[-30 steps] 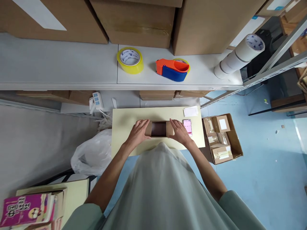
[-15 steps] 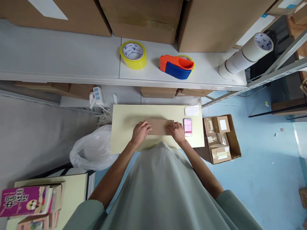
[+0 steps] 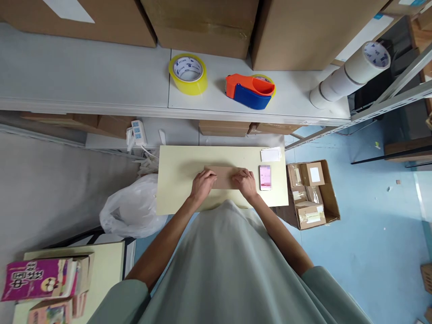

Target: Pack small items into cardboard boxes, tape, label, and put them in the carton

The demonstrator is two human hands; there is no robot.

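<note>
At the far left, low down, a pink book [image 3: 33,283] lies on a stack in an open carton. Further in, a white plastic bag [image 3: 130,211] slumps on the floor against the left edge of my table [image 3: 175,189], and a power strip [image 3: 137,130] lies on the floor just above it. Across the top runs a grey shelf [image 3: 84,85] loaded with big cartons [image 3: 202,22]; a yellow tape roll [image 3: 188,74] lies flat on it.

My left hand [image 3: 203,185] rests palm down on the left end of the box [image 3: 224,176], fingers bent over its top. The box is a flat brown cardboard one, flaps closed, lying in the middle of the pale table just in front of my body. My right hand [image 3: 245,183] presses on its right end in the same way. The two hands are apart, with a strip of bare cardboard between them; neither is clamped around anything, they only bear down on the lid.

On the shelf above sits an orange and blue tape dispenser [image 3: 251,85]. Just right of my right hand a phone [image 3: 265,177] lies face up with its screen lit, and a few white slips [image 3: 270,155] sit near the table's far right corner. Beside the table, on the blue floor, an open carton [image 3: 332,198] holds small taped parcels. At the shelf's right end lies a row of white rolls [image 3: 351,74].
</note>
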